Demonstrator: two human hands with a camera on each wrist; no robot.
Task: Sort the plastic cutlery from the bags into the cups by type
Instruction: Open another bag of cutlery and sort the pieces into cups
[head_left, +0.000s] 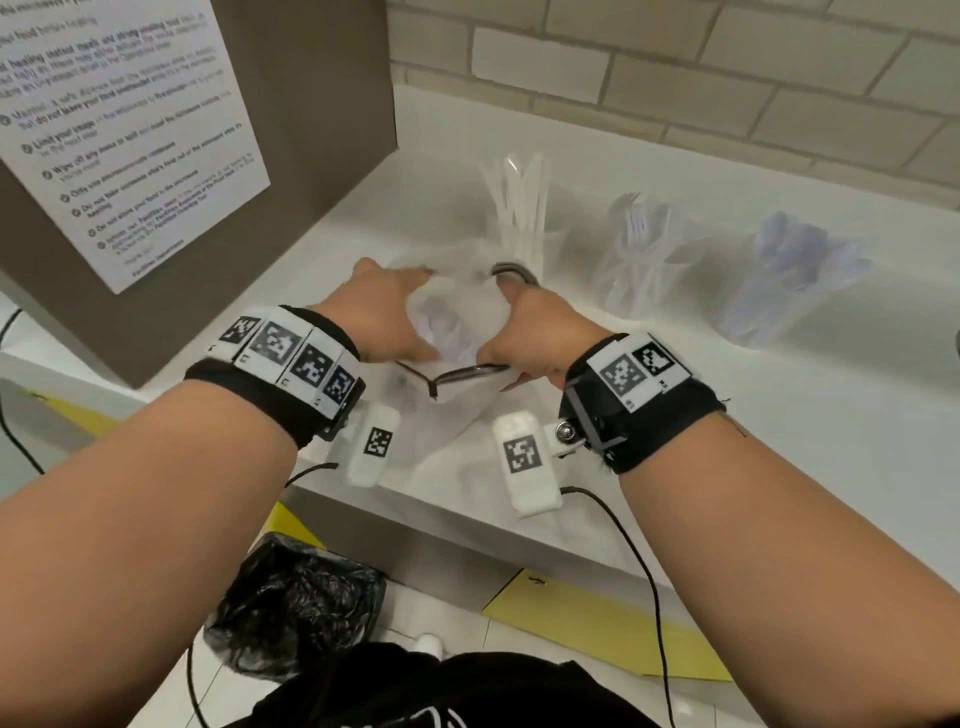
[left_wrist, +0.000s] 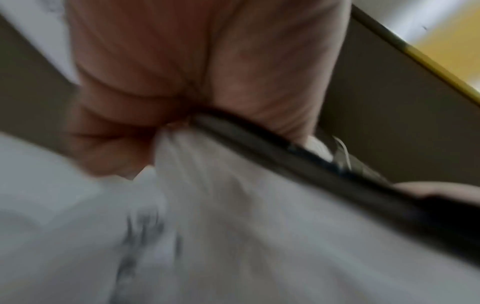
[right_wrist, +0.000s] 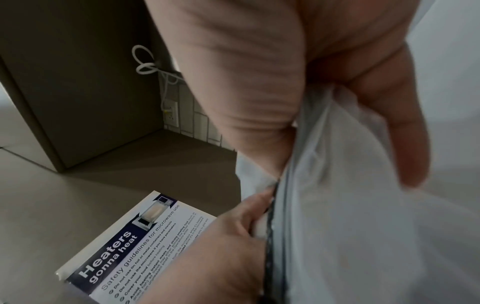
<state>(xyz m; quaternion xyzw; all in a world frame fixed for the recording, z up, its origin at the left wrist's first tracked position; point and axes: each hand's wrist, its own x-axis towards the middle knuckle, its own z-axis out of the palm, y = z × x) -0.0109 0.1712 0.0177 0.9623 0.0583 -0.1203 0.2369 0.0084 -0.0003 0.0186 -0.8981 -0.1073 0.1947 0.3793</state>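
Note:
A clear plastic zip bag (head_left: 457, 332) with a dark zip strip (left_wrist: 311, 164) lies on the white counter (head_left: 727, 426), holding pale spoons. My left hand (head_left: 415, 322) pinches the bag's left lip and my right hand (head_left: 506, 322) grips its right lip, and the mouth gapes between them. In the right wrist view my right hand (right_wrist: 298, 144) pinches the bag (right_wrist: 363, 226) at the strip, opposite my left hand (right_wrist: 221, 246). Behind stand three clear cups: knives (head_left: 519, 223), forks (head_left: 644, 260) and spoons (head_left: 795, 280).
A brown cabinet side with a printed safety notice (head_left: 119, 130) rises at the left. A pale brick wall (head_left: 727, 78) backs the counter. Below the counter's front edge sits a bin with a black liner (head_left: 291, 613). Cables hang from both wrists.

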